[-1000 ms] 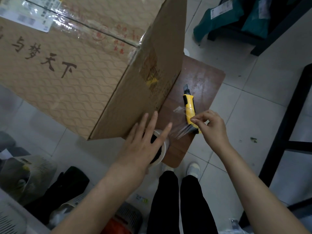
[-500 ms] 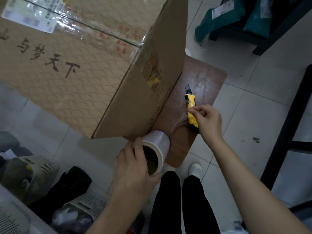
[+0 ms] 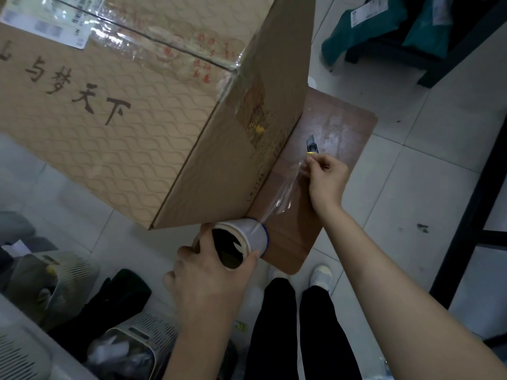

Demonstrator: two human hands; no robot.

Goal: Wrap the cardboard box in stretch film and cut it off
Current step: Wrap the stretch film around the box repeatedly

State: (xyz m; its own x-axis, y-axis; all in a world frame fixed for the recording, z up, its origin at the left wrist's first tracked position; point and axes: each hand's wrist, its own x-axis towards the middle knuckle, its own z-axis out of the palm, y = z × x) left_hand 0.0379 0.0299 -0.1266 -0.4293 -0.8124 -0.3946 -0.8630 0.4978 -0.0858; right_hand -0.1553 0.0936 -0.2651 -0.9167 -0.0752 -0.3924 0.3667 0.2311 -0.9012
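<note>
A large cardboard box (image 3: 131, 127) with printed characters and taped seams rests on a small brown table (image 3: 337, 127). My left hand (image 3: 211, 270) grips a roll of stretch film (image 3: 252, 237) at the box's lower near corner. A twisted strand of film (image 3: 285, 193) runs from the roll up to my right hand (image 3: 326, 176), which pinches its end above the table. A yellow utility knife (image 3: 312, 145) lies on the table just beyond my right fingertips, blade out, mostly hidden by that hand.
White tiled floor (image 3: 439, 160) surrounds the table. Pale ventilated baskets (image 3: 63, 281) and dark clutter sit at lower left. A black frame (image 3: 474, 204) stands at right, green parcels (image 3: 365, 26) at top right. My legs and shoes (image 3: 319, 272) are below the table.
My left hand went from resting flat over the roll to gripping it. My right hand pulled the film end further from the roll, toward the knife's blade, stretching the strand longer.
</note>
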